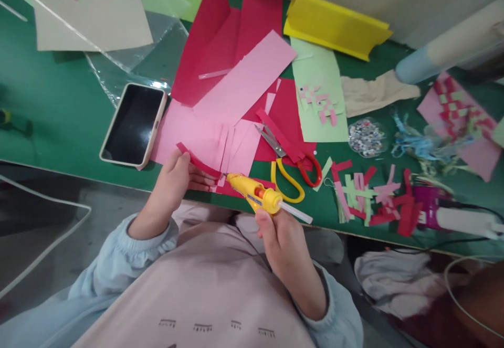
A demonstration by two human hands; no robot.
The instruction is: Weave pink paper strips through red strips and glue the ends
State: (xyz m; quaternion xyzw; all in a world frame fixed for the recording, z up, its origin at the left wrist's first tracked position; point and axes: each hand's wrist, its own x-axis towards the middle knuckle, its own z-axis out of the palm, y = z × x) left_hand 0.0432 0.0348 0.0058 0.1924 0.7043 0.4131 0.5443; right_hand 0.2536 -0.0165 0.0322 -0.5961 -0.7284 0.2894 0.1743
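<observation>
Left hand: fingers pinched on a narrow red strip, thumb on top. Right hand: fingers wrapped round the grip of a yellow glue gun; trigger finger hidden, can't tell if it's squeezing. Strip runs from the left fingers toward the right ones, far end at the nozzle. Touching or just beside, can't tell. Any glue there is too small to make out.

Main risk: burn. The left hand's lower fingers lie just short of the nozzle, under the strip. If the gun is hot, a slip of either hand or a run of glue probably reaches them.

Second: misplaced glue. Strip is thin and held at one end only, so the far end can swing or curl when the nozzle pushes it. Cause would be no support near the tip. Drips would likely land on the pink paper beyond the left fingers, or on the red scraps just below the nozzle, and bond the strip to them.

Third: snags. Scissors lie just beyond the gun, blades parted, handles near the right fingers; a sideways swing could knock them. Glue stick pokes out the back, above the right fingers, and could catch a handle.

Minor: right hand sits past the near edge of the worktop, so the wrist looks unsupported; expect wobble. Phone is near the left fingers, on their outer side, possible bump.
</observation>
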